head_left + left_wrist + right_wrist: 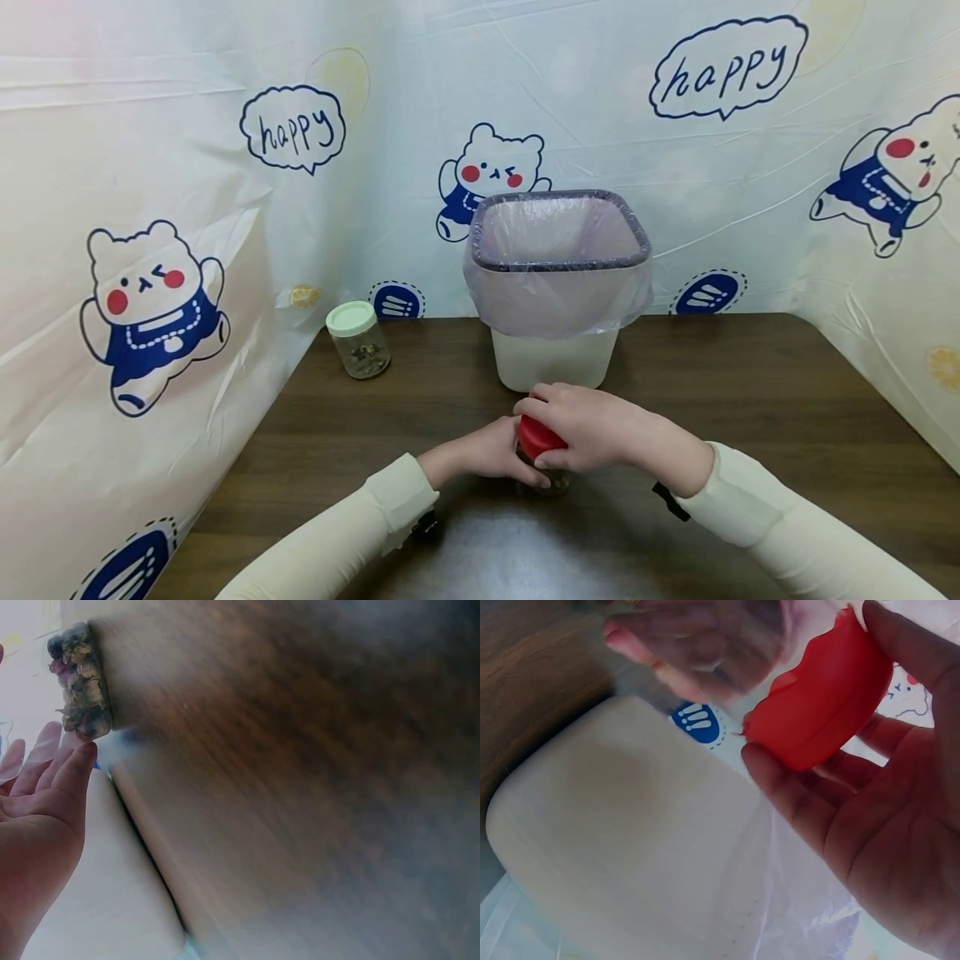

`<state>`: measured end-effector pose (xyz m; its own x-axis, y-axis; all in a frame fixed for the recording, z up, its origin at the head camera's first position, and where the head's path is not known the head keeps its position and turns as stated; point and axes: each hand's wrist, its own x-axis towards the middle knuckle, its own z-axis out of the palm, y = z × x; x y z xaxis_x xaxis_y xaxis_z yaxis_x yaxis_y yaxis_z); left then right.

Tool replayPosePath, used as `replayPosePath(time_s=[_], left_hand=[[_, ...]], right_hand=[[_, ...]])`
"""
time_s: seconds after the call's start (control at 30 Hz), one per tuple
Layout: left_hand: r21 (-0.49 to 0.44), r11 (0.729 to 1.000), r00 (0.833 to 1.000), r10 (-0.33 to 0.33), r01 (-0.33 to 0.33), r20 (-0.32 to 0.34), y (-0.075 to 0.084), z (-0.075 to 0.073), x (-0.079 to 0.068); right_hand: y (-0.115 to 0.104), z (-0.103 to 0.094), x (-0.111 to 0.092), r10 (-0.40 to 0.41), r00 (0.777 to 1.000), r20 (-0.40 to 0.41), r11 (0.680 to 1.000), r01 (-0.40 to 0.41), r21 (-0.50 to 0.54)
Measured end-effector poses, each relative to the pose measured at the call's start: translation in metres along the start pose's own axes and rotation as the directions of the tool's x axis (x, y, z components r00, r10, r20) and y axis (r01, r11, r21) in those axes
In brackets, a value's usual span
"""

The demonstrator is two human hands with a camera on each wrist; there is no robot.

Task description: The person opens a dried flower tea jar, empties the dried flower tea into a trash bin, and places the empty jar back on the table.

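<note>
My left hand (491,450) holds a clear glass jar (553,482) near the table's middle, its thumb across the near side. Dried flower buds fill the jar (81,679) in the left wrist view, where the left fingers lie against its side. Above the jar mouth, my right hand (588,423) grips a red lid (538,437). The right wrist view shows that lid (821,697) between thumb and fingers, its lower edge wavy. The right hand hides part of the jar's top in the head view.
Behind the hands stands a white bin (555,362) with a dark rim and a clear plastic liner (555,300). A second jar (363,348) with a pale green lid stands at the table's back left. Printed cloth (390,75) hangs around the brown table (720,400).
</note>
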<state>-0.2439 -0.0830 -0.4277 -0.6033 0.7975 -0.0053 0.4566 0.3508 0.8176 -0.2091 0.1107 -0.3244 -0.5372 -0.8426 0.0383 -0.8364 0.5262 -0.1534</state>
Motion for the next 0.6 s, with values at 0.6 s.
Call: replayPosePath(time_s=[0.6], left_hand=[[0.016,0.999,0.999,-0.032,0.032,0.007,0.0,-0.002,0.0]], right_hand=[[-0.032,0.008,0.006,0.277,0.943,-0.183,0.945,-0.302,-0.123]])
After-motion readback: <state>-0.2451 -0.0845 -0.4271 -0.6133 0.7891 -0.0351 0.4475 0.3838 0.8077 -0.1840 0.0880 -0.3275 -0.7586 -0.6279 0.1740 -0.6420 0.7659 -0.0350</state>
